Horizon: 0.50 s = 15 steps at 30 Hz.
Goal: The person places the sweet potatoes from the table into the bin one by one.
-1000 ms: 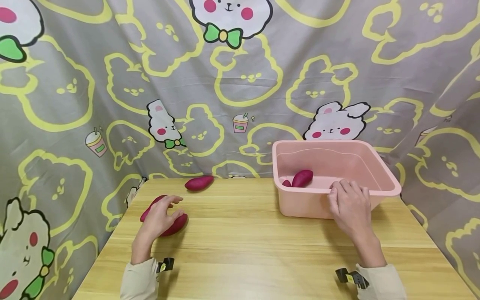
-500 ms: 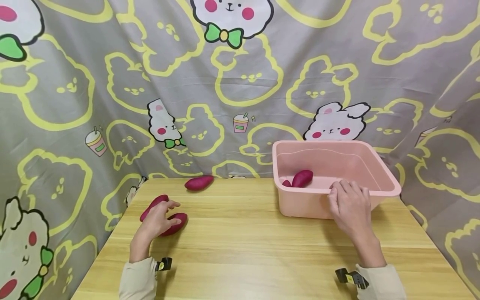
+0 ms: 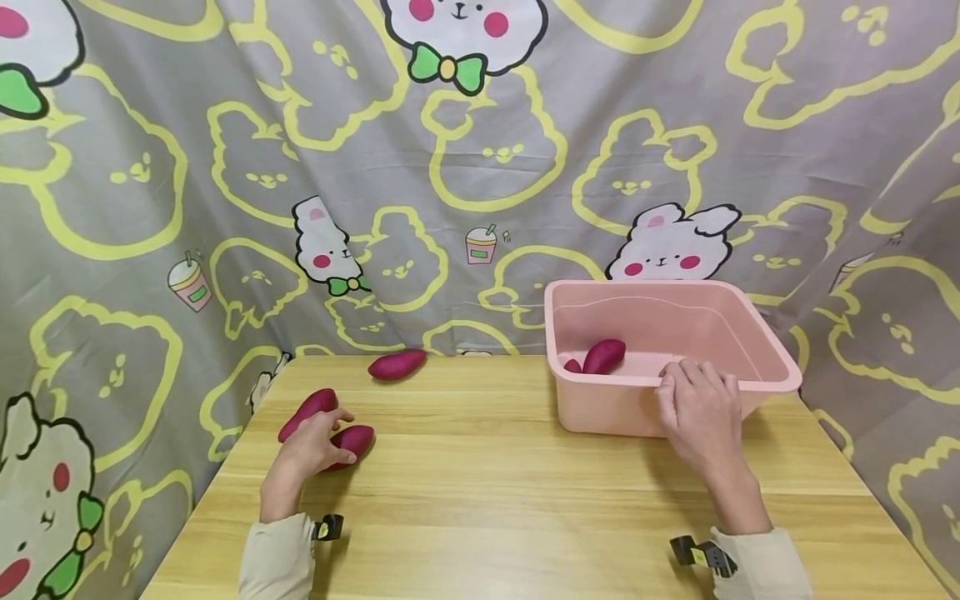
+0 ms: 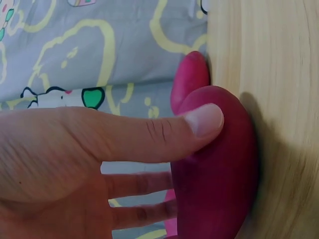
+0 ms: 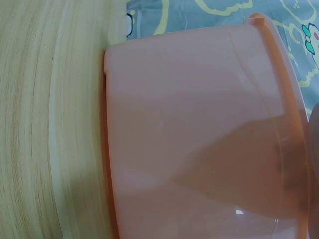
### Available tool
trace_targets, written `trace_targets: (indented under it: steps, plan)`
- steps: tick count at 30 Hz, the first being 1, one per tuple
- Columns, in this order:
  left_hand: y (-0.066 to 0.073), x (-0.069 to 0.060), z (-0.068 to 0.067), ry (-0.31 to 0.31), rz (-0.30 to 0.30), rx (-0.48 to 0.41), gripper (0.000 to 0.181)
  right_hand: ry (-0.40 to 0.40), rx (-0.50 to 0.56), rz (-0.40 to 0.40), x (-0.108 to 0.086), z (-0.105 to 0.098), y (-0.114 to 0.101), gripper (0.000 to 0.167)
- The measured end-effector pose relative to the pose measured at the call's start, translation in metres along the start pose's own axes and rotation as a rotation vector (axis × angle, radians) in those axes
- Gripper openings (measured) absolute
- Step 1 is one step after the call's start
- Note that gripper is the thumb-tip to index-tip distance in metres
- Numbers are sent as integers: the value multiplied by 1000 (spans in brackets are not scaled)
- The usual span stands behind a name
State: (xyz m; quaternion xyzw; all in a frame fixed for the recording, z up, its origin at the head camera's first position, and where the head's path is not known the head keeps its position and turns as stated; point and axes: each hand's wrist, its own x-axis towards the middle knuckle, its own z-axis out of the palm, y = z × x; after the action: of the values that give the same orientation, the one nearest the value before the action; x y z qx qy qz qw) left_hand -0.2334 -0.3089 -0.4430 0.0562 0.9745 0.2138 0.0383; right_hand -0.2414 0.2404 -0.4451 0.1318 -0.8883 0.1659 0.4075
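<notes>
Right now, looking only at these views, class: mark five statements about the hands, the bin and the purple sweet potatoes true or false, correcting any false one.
1. The right hand grips the near rim of the pink bin. True.
2. The bin lies on its side. False: it stands upright on the table.
3. The left hand has its thumb over the near sweet potato. True.
4. No sweet potato shows inside the bin. False: a binned sweet potato shows, with part of another beside it.
5. The far sweet potato lies outside the bin. True.
</notes>
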Motion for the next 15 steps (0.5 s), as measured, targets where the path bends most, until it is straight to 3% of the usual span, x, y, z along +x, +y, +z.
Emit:
trace_targets:
  steps: [15]
  plan:
    - [-5, 3, 4, -30, -14, -24, 50, 7, 1, -3, 0, 0, 0, 32]
